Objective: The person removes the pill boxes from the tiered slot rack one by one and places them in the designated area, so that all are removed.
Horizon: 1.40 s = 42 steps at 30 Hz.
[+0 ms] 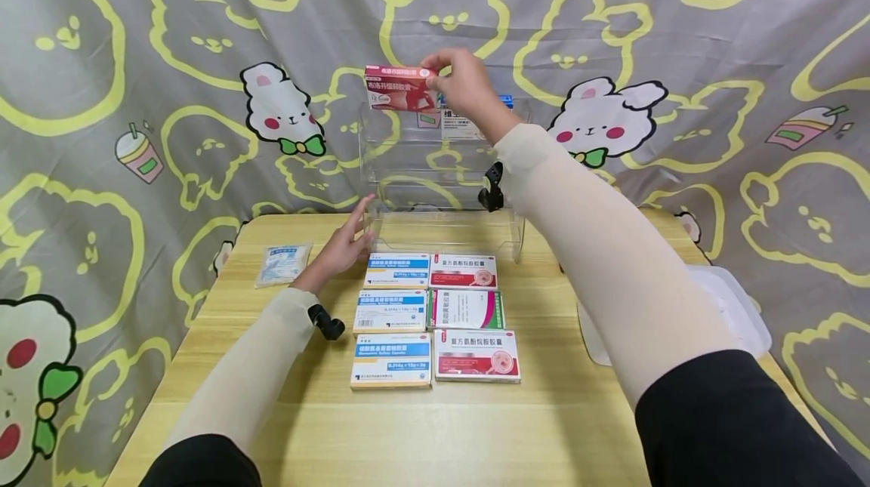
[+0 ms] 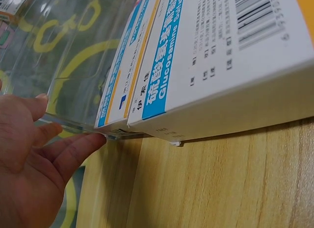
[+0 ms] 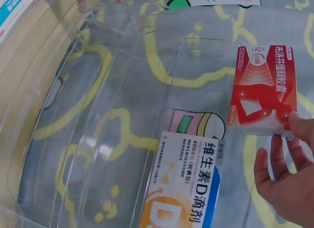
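Observation:
My right hand (image 1: 469, 83) pinches one end of a red medicine box (image 1: 397, 90) with thumb and fingers, holding it above the top tier of a clear acrylic display rack (image 1: 442, 217). In the right wrist view, the red box's printed front shows, and a vitamin D drops box (image 3: 181, 184) stands upright on the top tier nearby. My left hand (image 1: 343, 245) is at the rack's lower left side, its extended fingers against the clear edge. Just in front of that hand lies a blue-and-white glucosamine capsule box (image 1: 397, 271).
Two columns of medicine boxes lie in front of the rack, including a red-and-white box (image 1: 477, 356) and a green-and-magenta box (image 1: 466, 309). A small plastic packet (image 1: 282, 265) is at left. A translucent plastic container (image 1: 737, 306) sits at right, partly behind my right arm.

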Motion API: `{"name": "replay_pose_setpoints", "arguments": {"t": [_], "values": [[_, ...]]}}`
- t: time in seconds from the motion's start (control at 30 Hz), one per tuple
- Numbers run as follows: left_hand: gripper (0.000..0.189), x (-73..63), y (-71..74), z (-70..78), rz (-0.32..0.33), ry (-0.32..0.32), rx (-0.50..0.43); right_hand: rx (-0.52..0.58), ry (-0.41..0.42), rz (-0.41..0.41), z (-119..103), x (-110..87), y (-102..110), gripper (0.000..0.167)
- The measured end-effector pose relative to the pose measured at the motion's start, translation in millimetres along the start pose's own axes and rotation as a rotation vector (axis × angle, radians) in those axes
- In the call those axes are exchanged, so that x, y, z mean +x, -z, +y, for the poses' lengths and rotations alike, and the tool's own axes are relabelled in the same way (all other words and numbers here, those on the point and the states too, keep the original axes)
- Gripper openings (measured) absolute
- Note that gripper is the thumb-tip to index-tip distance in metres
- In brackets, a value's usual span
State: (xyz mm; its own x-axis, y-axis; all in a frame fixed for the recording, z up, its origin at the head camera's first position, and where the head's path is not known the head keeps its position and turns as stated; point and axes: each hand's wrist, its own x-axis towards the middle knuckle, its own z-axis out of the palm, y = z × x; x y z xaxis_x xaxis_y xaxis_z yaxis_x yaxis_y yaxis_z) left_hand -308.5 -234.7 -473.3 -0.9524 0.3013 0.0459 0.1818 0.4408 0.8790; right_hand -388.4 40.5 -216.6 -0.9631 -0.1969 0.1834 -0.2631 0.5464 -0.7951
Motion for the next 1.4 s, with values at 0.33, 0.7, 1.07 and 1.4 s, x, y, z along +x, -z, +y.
{"name": "replay_pose_setpoints", "arguments": {"t": [0.33, 0.7, 1.07, 1.4], "values": [[0.080, -0.8, 0.2, -1.9, -0.001, -0.018, 0.013, -0.024, 0.009, -0.006, 1.6, -18.5, 6.8, 0.027], [0.079, 0.9, 0.4, -4.2, -0.003, -0.014, 0.017, -0.061, 0.085, -0.048, 11.4, -50.5, 12.4, 0.030], [0.082, -0.2, 0.7, -2.8, -0.009, -0.013, 0.005, -0.060, 0.120, -0.075, 38.7, -90.5, 6.8, 0.028], [0.082, 0.3, 0.4, -3.6, 0.002, -0.011, 0.002, -0.097, 0.162, -0.099, 70.1, -132.8, -5.1, 0.028]]}}
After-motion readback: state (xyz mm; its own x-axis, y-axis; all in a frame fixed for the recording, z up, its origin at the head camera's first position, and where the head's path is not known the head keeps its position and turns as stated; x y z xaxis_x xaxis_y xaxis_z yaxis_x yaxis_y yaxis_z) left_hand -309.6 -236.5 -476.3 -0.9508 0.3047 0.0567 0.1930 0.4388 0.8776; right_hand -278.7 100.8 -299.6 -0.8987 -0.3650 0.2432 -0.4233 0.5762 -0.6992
